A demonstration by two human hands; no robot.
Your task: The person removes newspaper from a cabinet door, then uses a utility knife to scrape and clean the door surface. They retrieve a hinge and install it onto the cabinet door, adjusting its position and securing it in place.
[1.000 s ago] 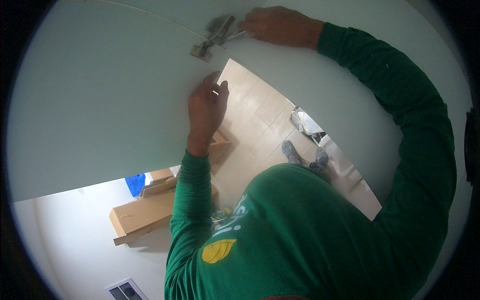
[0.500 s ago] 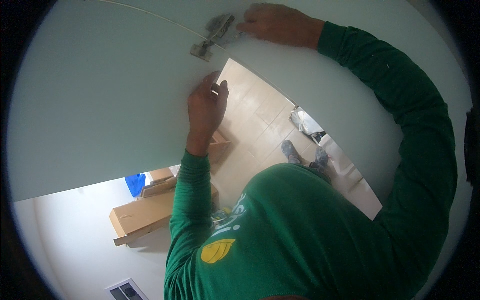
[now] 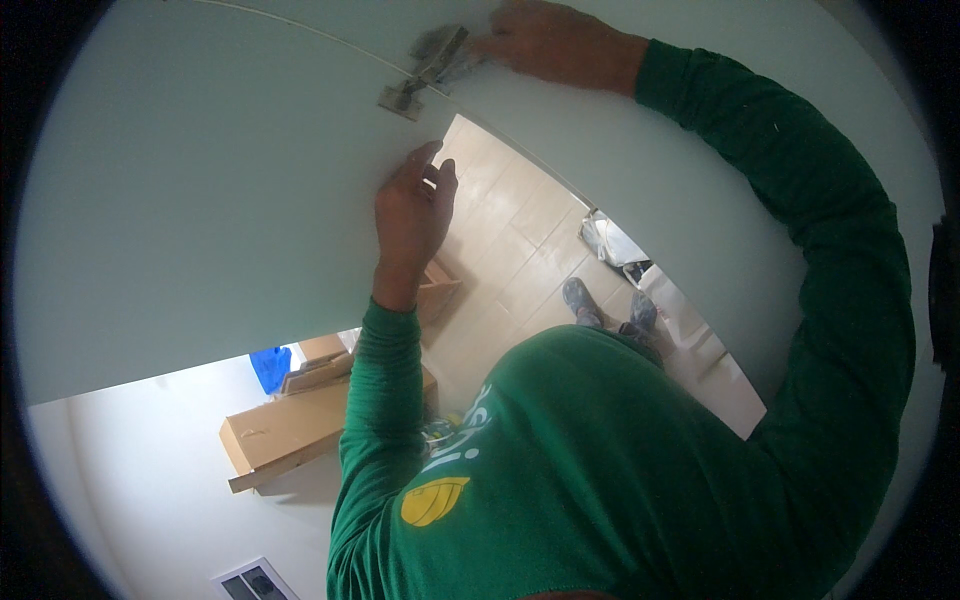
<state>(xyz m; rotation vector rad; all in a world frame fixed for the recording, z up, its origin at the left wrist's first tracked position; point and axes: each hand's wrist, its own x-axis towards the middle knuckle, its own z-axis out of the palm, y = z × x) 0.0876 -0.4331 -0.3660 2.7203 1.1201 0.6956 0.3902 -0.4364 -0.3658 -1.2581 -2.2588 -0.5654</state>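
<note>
A large pale green-white panel [image 3: 200,200], most likely a cabinet door seen from below, fills the frame from nine o'clock round to twelve. Under its lower edge, at seven o'clock, a long cardboard box [image 3: 290,432] lies on the light floor, with a blue object [image 3: 269,367] just beyond it and a white floor vent [image 3: 252,582] near the bottom rim. Moving right, the left hand [image 3: 412,215] comes up on a green sleeve and grips the door's free edge just left of centre, fingers curled over the edge and thumb against the face, so it is closed on the panel itself. At about twelve o'clock from that hand, a metal hinge [image 3: 420,75] sits where the door meets a second pale surface, the cabinet side [image 3: 650,170], which runs from twelve o'clock down toward four. The hinge is tilted, its lower plate on the door and its upper arm reaching toward the cabinet side. Just right of it, at one o'clock in the frame, the right hand [image 3: 545,40] lies flat against the cabinet side with its fingertips at the upper end of the hinge; whether they pinch anything cannot be told. Between the two panels a wedge of tiled floor [image 3: 510,250] shows, with the person's shoes [image 3: 605,305] at its middle and some white wrapped items [image 3: 612,242] at two o'clock from them. The green shirt fills the lower right.
</note>
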